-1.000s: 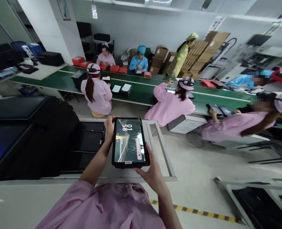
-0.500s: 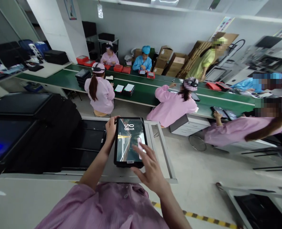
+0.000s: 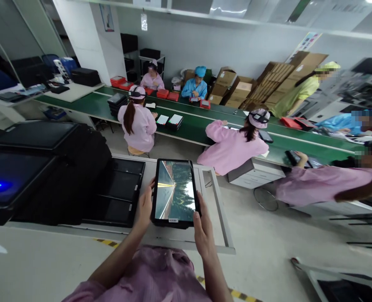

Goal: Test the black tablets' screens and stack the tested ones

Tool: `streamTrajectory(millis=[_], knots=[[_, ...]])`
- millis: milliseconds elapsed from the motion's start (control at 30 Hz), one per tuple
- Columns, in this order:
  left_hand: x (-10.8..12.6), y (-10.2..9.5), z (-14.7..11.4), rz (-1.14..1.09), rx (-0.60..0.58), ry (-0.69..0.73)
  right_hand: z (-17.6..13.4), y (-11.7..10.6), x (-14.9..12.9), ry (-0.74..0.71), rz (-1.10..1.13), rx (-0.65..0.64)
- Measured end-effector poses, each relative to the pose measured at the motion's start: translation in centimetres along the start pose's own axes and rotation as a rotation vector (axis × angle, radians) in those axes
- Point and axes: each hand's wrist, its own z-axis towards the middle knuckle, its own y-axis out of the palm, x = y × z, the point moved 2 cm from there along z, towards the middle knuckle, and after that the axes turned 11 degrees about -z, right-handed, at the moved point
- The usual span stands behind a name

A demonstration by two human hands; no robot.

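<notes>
A black-framed tablet (image 3: 175,191) is in front of me, its lit screen showing a road and trees and a small white label on its near edge. My left hand (image 3: 146,203) grips its left side, with some fingers hidden beneath. On the right side, my right hand (image 3: 204,222) closes on the edge, thumb by the near corner. Below the tablet is the grey top of a metal-framed cart (image 3: 215,201). Just left of my left hand, more dark tablets (image 3: 117,188) lie side by side on the cart.
Black padded cases with dark screens (image 3: 32,138) are piled at the left; one shows a blue light. Beyond the cart runs a long green workbench (image 3: 192,128) with several seated co-workers. A drawer cabinet (image 3: 255,174) stands under it. Another cart (image 3: 311,268) is at lower right.
My right hand has moved from over the screen to the tablet's right edge. The clock display is gone, leaving the road picture. My left hand has slid nearer along the left side.
</notes>
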Motion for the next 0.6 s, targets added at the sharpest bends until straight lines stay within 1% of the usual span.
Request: streamTrajectory(millis=[67,167,300,467,533,600], knots=[[0.0,0.1,-0.1,0.013,0.01,0.008,-0.2,0.6,0.1,0.01,0.047,0.008],[0.1,0.1,-0.3,0.031,0.036,0.006,-0.4,0.5,0.4,-0.014,0.027,0.0],[0.2,0.1,-0.3,0.031,0.017,0.001,-0.3,0.2,0.3,-0.059,-0.044,-0.01],[0.4,-0.1,0.6,0.046,-0.007,0.029,0.3,-0.2,-0.4,-0.161,-0.099,-0.025],[0.4,-0.3,1.0,0.033,-0.017,0.003,0.3,-0.8,-0.5,-0.18,-0.123,0.0],[0.4,-0.6,1.5,0.007,-0.022,-0.04,0.1,-1.7,-0.4,-0.24,-0.147,0.062]])
